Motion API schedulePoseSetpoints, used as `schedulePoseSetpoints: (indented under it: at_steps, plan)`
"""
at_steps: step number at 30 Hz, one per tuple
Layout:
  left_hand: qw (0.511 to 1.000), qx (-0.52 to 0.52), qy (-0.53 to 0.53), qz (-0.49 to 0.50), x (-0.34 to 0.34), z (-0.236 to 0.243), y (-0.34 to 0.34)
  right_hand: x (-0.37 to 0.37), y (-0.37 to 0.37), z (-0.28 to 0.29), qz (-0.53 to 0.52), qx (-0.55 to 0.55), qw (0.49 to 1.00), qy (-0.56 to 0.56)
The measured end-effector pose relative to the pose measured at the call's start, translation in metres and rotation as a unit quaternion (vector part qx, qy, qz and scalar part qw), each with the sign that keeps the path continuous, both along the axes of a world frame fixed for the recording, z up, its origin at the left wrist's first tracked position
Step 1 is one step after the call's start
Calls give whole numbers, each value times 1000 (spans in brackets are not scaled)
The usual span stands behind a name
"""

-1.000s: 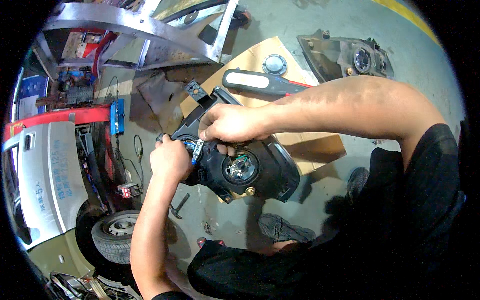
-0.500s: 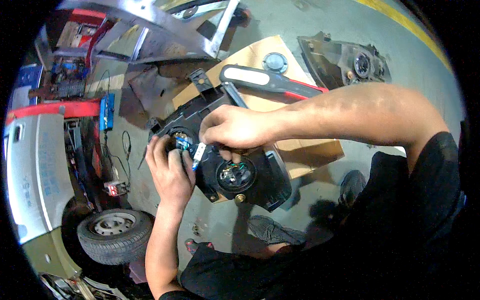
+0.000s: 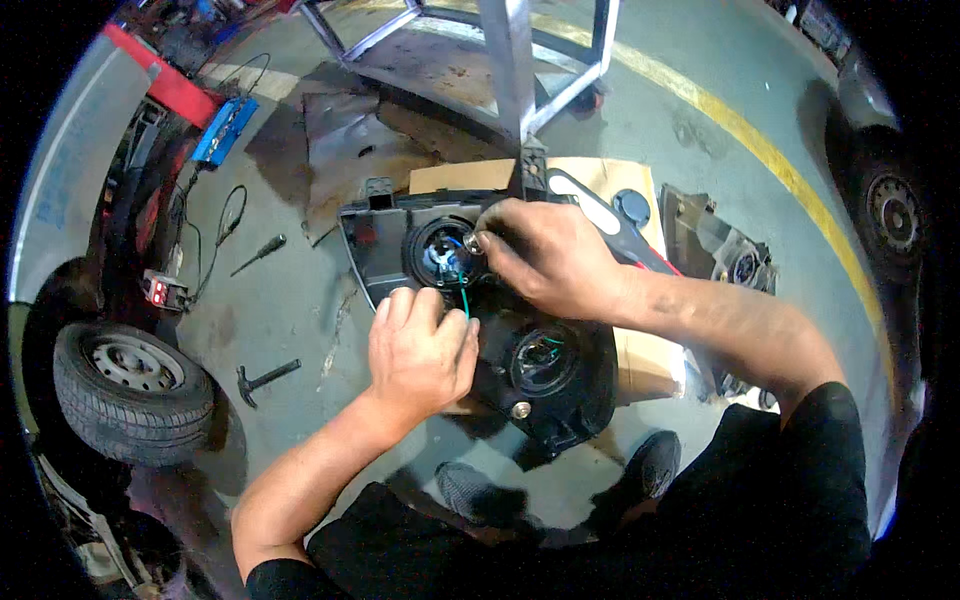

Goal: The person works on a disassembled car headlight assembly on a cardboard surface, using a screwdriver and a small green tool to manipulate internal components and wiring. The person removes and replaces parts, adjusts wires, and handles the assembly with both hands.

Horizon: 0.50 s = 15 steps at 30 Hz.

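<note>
A black headlight housing [image 3: 375,245] lies back side up on cardboard [image 3: 645,365]. Two round openings show in it, the left bulb opening [image 3: 440,250] with blue and green wires inside, the right bulb opening [image 3: 545,360] with a green wire. My right hand [image 3: 550,255] pinches a small silvery bulb [image 3: 472,243] at the right rim of the left opening. Closed knuckles-up at the housing's near edge, my left hand [image 3: 420,350] has a green wire [image 3: 466,298] running down to its fingers. The fingertips are partly hidden.
Beyond the housing lie a work light [image 3: 592,208], a black round cap [image 3: 630,207] and another headlight [image 3: 735,250]. A metal frame [image 3: 512,80] stands behind. On the left floor are a screwdriver [image 3: 258,254], a hammer [image 3: 268,380] and a wheel [image 3: 135,385].
The view has swung, so the housing appears farther right. My left hand has drawn back from inside the left opening to the near edge. My right hand has come to that opening's right rim.
</note>
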<state>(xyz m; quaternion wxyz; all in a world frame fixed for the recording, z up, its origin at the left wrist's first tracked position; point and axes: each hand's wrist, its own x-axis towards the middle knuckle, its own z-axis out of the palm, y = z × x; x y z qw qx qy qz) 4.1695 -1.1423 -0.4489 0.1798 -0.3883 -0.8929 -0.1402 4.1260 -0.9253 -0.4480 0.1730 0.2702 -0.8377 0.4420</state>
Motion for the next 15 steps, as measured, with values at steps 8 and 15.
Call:
schedulePoseSetpoints:
  at_steps: [8, 15]
  plan:
    - [995, 52, 53, -74, -12, -25, -19, -11, -17, -8, 7, 131, 985, 116]
    - [988, 115, 73, -78, -13, -41, -13, -23, -9, -11, 57, 149, 978, 131]
